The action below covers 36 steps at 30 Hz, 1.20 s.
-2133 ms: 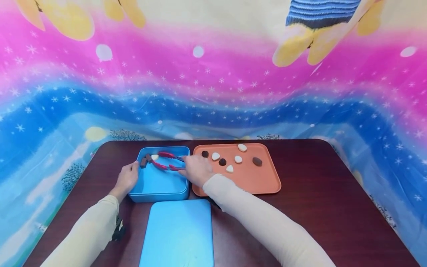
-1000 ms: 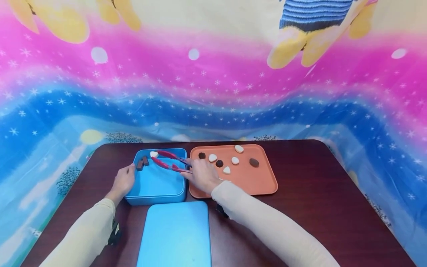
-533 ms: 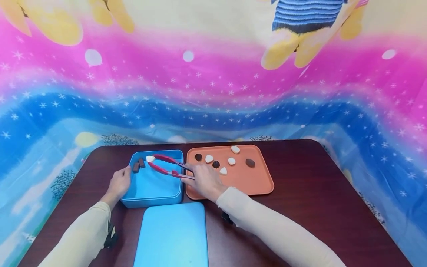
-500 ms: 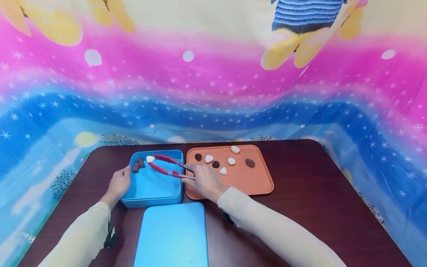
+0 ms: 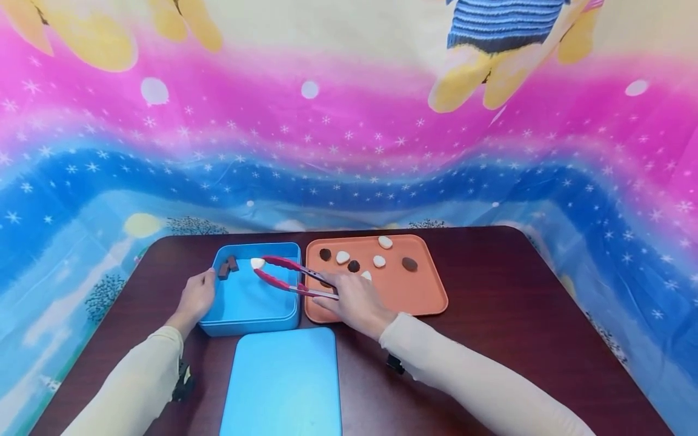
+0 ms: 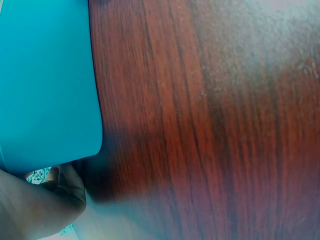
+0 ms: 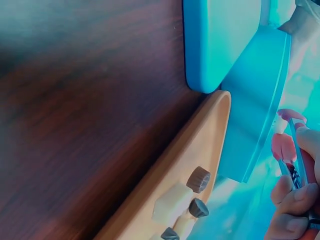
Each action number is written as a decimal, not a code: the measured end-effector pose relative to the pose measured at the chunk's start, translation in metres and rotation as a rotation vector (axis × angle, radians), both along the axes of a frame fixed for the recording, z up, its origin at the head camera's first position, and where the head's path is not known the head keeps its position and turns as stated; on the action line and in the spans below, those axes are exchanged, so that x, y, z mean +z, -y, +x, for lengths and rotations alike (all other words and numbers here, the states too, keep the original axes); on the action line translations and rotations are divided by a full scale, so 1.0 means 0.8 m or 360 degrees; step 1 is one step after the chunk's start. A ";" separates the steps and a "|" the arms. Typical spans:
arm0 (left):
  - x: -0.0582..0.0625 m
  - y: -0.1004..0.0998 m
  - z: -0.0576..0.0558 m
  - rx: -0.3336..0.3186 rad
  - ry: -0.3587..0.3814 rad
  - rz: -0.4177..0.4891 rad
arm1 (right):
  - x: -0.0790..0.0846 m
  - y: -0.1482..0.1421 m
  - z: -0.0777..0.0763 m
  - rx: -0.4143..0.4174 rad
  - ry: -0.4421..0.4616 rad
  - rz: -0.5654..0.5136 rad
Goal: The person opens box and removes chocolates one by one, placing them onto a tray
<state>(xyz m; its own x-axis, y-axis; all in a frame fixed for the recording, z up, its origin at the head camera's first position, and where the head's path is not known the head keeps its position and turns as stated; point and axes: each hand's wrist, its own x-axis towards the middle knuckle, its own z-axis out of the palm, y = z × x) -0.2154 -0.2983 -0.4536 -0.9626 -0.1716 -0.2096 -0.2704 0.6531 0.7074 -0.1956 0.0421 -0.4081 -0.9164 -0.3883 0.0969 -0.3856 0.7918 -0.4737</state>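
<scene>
My left hand (image 5: 196, 297) grips the left rim of a blue box (image 5: 248, 303), thumb at the top edge. My right hand (image 5: 360, 303) holds red-tipped tongs (image 5: 283, 262), which reach over the box's right wall. At the tips, a small white chocolate-like piece (image 5: 257, 263) sits between the two red ends, above the box floor. Two brown rectangular chocolate-like blocks (image 5: 225, 270) lie together at the box's far left. In the right wrist view, fingers curl round the tongs (image 7: 297, 150), and the white piece (image 7: 281, 125) shows between the red tips.
Right of the box, an orange tray (image 5: 414, 300) bears several white pieces (image 5: 378, 261) and dark brown pieces (image 5: 409, 264). A blue lid (image 5: 283, 381) lies flat on the brown table (image 5: 501, 303) in front of the box. A patterned cloth (image 5: 349, 151) hangs behind.
The white piece went from near the brown blocks to the far edge, then back beside them, and is now farther right with the tongs. My right hand moved right; the left stays on the rim.
</scene>
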 end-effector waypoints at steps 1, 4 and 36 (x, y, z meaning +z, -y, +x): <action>0.000 0.000 0.000 -0.0003 0.0005 0.0002 | 0.001 -0.003 0.002 0.0000 -0.0001 -0.0002; 0.000 0.001 0.000 -0.0007 0.0015 0.0011 | 0.004 -0.012 0.009 0.0006 -0.0017 -0.0023; 0.000 0.001 0.002 0.0010 -0.0004 0.0018 | -0.014 -0.131 0.070 -0.0128 -0.0215 0.0036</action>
